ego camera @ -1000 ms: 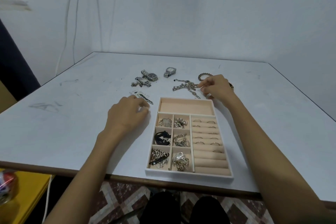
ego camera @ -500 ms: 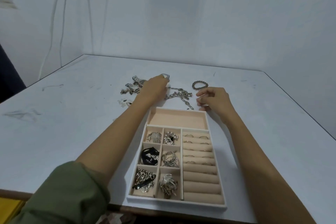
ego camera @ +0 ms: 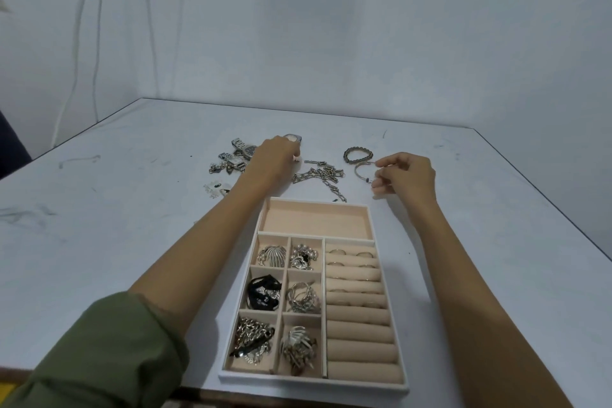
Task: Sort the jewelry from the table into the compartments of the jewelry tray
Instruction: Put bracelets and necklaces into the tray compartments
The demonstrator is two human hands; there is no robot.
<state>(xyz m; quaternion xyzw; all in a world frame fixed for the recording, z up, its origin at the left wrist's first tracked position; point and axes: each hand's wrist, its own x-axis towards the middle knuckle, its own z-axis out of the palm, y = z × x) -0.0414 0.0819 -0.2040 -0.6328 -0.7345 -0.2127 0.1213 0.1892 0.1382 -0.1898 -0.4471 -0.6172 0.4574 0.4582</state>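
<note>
Left sleeve [ego camera: 109, 351] is green and pushed up the forearm. A small clear packet [ego camera: 215, 189] lies left of the left hand's wrist, and a watch pile [ego camera: 236, 154] sits just left of the knuckles. Left hand [ego camera: 275, 159] is palm down with its fingers curled over a silver watch [ego camera: 294, 137] at the fingertips. The fingers hide the contact, so I can't tell whether it's gripped. A chain tangle [ego camera: 319, 175] lies on the table [ego camera: 99, 225] between the two hands. The jewelry tray [ego camera: 311, 381] is nearer than both hands, between the forearms. Its wide top slot is bare, its six small cells are filled, and there are rings in the roll rows on the right. A beaded bracelet [ego camera: 358, 154] sits just beyond and left of the right hand's fingertips. Right hand [ego camera: 407, 175] pinches a thin open bangle [ego camera: 361, 171] at both ends, thumb and fingers curled, with the bangle left of the fingers.
</note>
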